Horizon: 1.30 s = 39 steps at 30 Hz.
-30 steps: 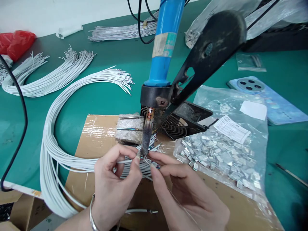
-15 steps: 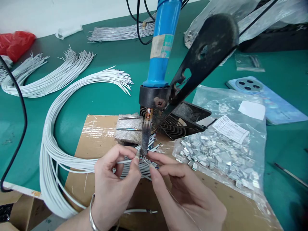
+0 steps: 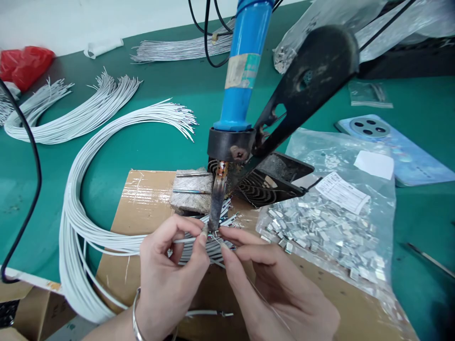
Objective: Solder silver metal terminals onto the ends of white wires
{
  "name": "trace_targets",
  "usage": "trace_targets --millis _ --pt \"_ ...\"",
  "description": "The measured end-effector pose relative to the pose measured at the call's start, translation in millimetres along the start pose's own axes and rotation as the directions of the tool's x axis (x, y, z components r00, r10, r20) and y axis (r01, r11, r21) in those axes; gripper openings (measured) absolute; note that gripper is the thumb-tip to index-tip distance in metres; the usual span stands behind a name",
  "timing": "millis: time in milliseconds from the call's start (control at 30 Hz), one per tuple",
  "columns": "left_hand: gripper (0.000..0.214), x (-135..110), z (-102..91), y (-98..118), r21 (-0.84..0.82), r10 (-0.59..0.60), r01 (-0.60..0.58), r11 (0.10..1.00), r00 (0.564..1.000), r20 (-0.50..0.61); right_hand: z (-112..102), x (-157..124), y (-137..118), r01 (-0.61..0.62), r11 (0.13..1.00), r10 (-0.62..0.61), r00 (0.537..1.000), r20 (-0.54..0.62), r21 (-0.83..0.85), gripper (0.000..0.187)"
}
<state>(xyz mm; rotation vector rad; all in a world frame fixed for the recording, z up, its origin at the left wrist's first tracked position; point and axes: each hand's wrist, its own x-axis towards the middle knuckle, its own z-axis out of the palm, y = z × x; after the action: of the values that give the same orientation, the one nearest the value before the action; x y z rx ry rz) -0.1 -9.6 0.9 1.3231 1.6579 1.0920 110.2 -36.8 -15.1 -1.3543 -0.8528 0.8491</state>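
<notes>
Between thumb and forefinger, my left hand (image 3: 174,267) pinches a white cable (image 3: 183,240) close to its end, right by the tip of a blue soldering iron (image 3: 216,208). The iron points downward in a black stand arm (image 3: 302,90). My right hand (image 3: 273,279) is closed on a thin strand of solder wire (image 3: 263,298), which trails down across the palm. Its upper end reaches the iron tip. Fingertips of both hands sit on either side of the tip, and the exact joint there is too small to make out. Beneath them lie more white cable ends (image 3: 199,255).
A bundle of white cables (image 3: 73,199) curves along the left over a cardboard sheet (image 3: 142,199). Behind my left hand sits a wrapped block (image 3: 192,199). To the right are a plastic bag of small metal pieces (image 3: 320,232), a phone (image 3: 408,151) and a thin tool (image 3: 430,258).
Very little differs: the view has shifted slightly, and both hands stay pinched at the iron tip.
</notes>
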Motion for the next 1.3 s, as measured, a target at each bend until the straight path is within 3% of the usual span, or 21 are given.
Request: trace_targets --millis 267,467,733,1000,1300 --pt "0.011 3 0.8 3 0.022 0.043 -0.044 0.999 0.999 0.008 3 0 -2 -0.012 1.000 0.013 0.999 -0.041 0.018 0.017" --pt "0.012 3 0.4 2 0.011 0.050 -0.050 0.999 0.999 0.008 -2 3 1 0.044 0.999 -0.043 0.998 0.035 -0.026 0.017" --pt "0.013 2 0.5 0 0.014 0.046 -0.046 0.999 0.999 0.010 -1 0 0 0.005 1.000 -0.005 1.000 -0.001 -0.020 0.017" --pt "0.011 3 0.2 2 0.026 0.049 -0.050 0.998 0.999 0.011 -5 4 6 0.061 0.997 -0.058 0.997 0.059 -0.055 0.015" --pt "0.014 2 -2.1 -3 0.031 0.067 -0.069 0.997 0.995 0.073 -7 3 8 0.031 0.998 -0.026 0.996 0.087 -0.052 0.015"
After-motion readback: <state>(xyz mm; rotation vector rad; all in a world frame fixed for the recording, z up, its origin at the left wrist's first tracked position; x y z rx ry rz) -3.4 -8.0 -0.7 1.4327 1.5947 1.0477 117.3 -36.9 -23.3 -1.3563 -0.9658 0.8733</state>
